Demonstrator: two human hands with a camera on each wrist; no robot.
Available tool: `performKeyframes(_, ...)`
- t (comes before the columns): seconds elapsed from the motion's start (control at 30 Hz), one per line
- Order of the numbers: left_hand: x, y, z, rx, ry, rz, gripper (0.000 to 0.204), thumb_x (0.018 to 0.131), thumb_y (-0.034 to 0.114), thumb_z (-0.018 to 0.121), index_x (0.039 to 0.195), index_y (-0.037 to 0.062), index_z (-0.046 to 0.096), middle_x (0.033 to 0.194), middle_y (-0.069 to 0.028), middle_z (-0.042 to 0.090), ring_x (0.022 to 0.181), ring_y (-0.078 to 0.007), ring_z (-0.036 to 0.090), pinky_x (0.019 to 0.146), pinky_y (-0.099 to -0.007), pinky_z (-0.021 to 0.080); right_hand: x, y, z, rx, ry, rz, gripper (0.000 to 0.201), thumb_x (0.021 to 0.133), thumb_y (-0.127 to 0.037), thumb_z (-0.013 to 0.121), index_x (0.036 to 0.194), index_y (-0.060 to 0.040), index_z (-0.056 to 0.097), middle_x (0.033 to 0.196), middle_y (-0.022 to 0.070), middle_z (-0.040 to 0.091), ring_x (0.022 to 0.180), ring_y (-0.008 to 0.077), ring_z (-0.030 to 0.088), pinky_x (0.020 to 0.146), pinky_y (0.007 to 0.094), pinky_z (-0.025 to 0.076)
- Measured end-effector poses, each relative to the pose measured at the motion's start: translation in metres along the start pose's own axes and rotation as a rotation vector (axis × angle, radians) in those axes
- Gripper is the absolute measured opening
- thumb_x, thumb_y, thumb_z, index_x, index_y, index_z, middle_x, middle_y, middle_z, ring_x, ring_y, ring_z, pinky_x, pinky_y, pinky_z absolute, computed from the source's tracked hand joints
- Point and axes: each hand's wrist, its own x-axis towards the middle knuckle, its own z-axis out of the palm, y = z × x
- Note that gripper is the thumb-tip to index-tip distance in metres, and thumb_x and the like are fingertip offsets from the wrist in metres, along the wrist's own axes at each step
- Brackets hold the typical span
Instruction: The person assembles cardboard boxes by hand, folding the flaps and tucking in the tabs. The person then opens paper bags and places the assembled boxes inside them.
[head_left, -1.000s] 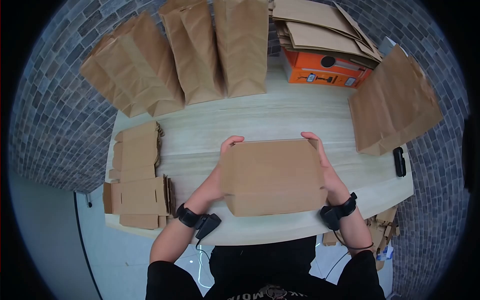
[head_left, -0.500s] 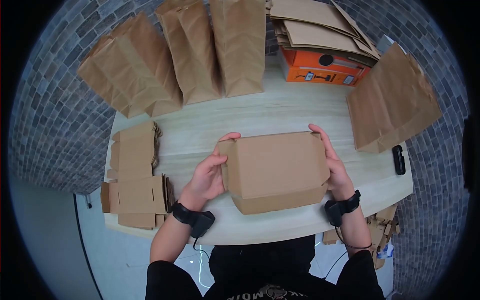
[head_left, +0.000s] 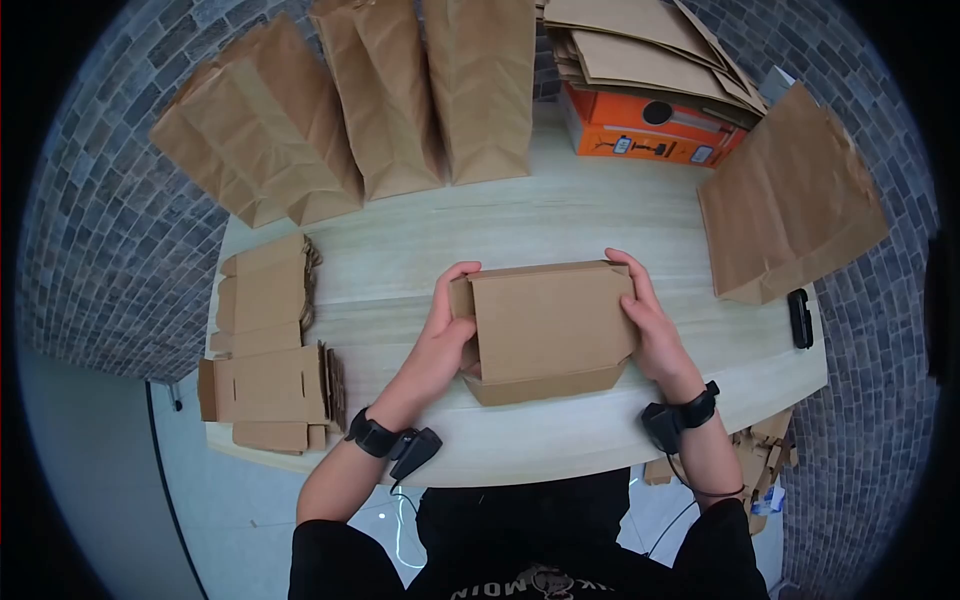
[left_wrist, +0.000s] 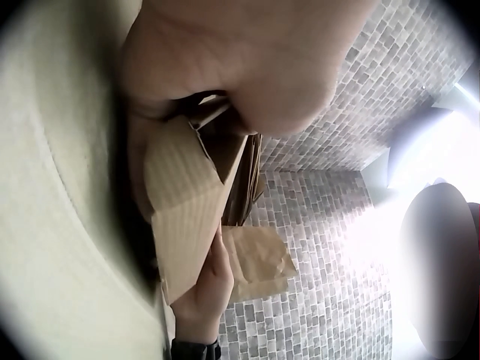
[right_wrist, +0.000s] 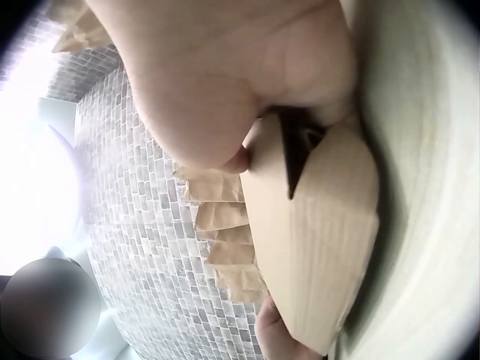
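A small brown cardboard box (head_left: 555, 325) is held close over the table between both hands. At its left end, my left hand (head_left: 440, 335) grips the side, fingers round the far corner and thumb at the end flap (head_left: 462, 298). In the left wrist view, the box (left_wrist: 184, 199) shows a dark opening beneath this thumb. My right hand (head_left: 655, 325) holds the right end, thumb on the top panel and fingers along the far corner. A dark gap also shows between panels of the box (right_wrist: 330, 225) in the right wrist view, beside the right palm.
Flattened cardboard boxes (head_left: 270, 370) are stacked on the left of the pale table (head_left: 390, 240). Several paper bags (head_left: 480, 100) stand at the back left, another bag (head_left: 790, 200) at the right. An orange box (head_left: 650, 130) carries cardboard sheets (head_left: 650, 65). A black object (head_left: 800, 318) lies near the right edge.
The box first tilted and shifted right, its left flap standing out, then came back level. My left hand has moved in onto that end; the right thumb has come onto the top.
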Motion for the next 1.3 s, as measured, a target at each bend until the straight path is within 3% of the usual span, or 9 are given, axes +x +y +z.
performKeyframes(0.07,0.001,0.006,-0.001,-0.156,0.007,-0.096,0.054,0.095,0.005,0.039,0.146,0.0198,0.029,0.135,-0.006,0.04,0.12,-0.0197,0.049,0.087,-0.0348,0.053,-0.001,-0.006,-0.004,0.346,-0.128,0.056,0.056,0.096,-0.016,0.047,0.15,-0.0146,0.03,0.145,0.0077,0.039,0.133,0.02,0.041,0.11,0.0341,0.034)
performKeyframes(0.2,-0.002,0.022,0.005,-0.366,0.052,-0.225,0.048,0.098,0.009,0.042,0.144,0.0179,0.033,0.128,-0.0054,0.047,0.119,-0.0187,0.05,0.092,-0.0326,0.049,-0.002,-0.009,-0.005,0.376,-0.153,0.092,0.056,0.098,-0.02,0.049,0.15,-0.0153,0.03,0.143,0.0064,0.041,0.131,0.0192,0.043,0.108,0.0342,0.037)
performKeyframes(0.4,0.0,0.008,-0.004,-0.644,-0.201,-0.282,0.04,0.106,0.026,0.042,0.144,0.0192,0.033,0.129,-0.0081,0.05,0.11,-0.0222,0.06,0.066,-0.0349,0.062,0.001,-0.003,-0.02,0.568,-0.206,0.146,0.045,0.103,-0.029,0.047,0.145,-0.0164,0.035,0.133,0.0037,0.049,0.122,0.0171,0.051,0.099,0.0322,0.045)
performKeyframes(0.6,-0.003,0.015,0.0,-0.659,-0.104,-0.342,0.039,0.105,0.025,0.043,0.142,0.0176,0.036,0.121,-0.0086,0.055,0.096,-0.0217,0.067,0.054,-0.0347,0.062,0.004,0.002,-0.021,0.762,-0.17,0.129,0.034,0.106,-0.027,0.043,0.137,-0.0171,0.037,0.129,0.0034,0.05,0.118,0.0174,0.055,0.092,0.0344,0.052)
performKeyframes(0.7,-0.003,0.001,-0.006,-0.347,0.001,-0.427,0.033,0.105,0.022,0.044,0.136,0.0111,0.043,0.11,-0.0058,0.061,0.091,-0.0189,0.067,0.05,-0.0299,0.055,0.002,0.007,-0.029,0.716,-0.236,0.147,0.036,0.104,-0.021,0.047,0.137,-0.0195,0.034,0.128,0.004,0.05,0.115,0.0193,0.057,0.082,0.0358,0.058)
performKeyframes(0.9,-0.004,-0.002,0.007,-0.238,0.079,-0.271,0.032,0.105,0.024,0.044,0.13,0.0048,0.047,0.111,-0.0059,0.063,0.099,-0.0164,0.062,0.08,-0.0317,0.054,0.0,0.007,-0.024,0.605,-0.245,0.099,0.05,0.098,-0.009,0.053,0.139,-0.021,0.028,0.126,0.0059,0.05,0.112,0.0195,0.058,0.073,0.0354,0.06)
performKeyframes(0.97,-0.004,0.002,0.008,-0.07,0.084,-0.206,0.039,0.106,0.027,0.042,0.137,0.0038,0.041,0.127,-0.0099,0.056,0.117,-0.0197,0.053,0.102,-0.033,0.042,0.002,0.008,-0.019,0.332,-0.179,0.134,0.052,0.097,-0.007,0.054,0.14,-0.0212,0.028,0.128,0.0052,0.049,0.113,0.0187,0.057,0.081,0.0355,0.057)
performKeyframes(1.17,-0.015,0.006,0.02,0.038,-0.028,0.041,0.066,0.106,0.046,0.035,0.153,0.0074,0.01,0.156,-0.0151,0.017,0.144,-0.0282,0.021,0.118,-0.0421,0.017,0.005,0.023,-0.007,-0.025,-0.186,-0.143,0.067,0.096,-0.023,0.058,0.15,-0.0144,0.021,0.142,0.0084,0.041,0.12,0.021,0.054,0.101,0.0356,0.044)
performKeyframes(1.3,-0.011,0.001,0.005,0.1,-0.074,0.132,0.075,0.103,0.056,0.031,0.154,0.0089,0.004,0.157,-0.016,0.013,0.146,-0.0298,0.017,0.118,-0.045,0.016,0.006,0.009,-0.009,-0.282,-0.253,-0.303,0.074,0.096,-0.039,0.054,0.155,-0.0116,0.016,0.147,0.0102,0.037,0.126,0.024,0.051,0.093,0.039,0.053)
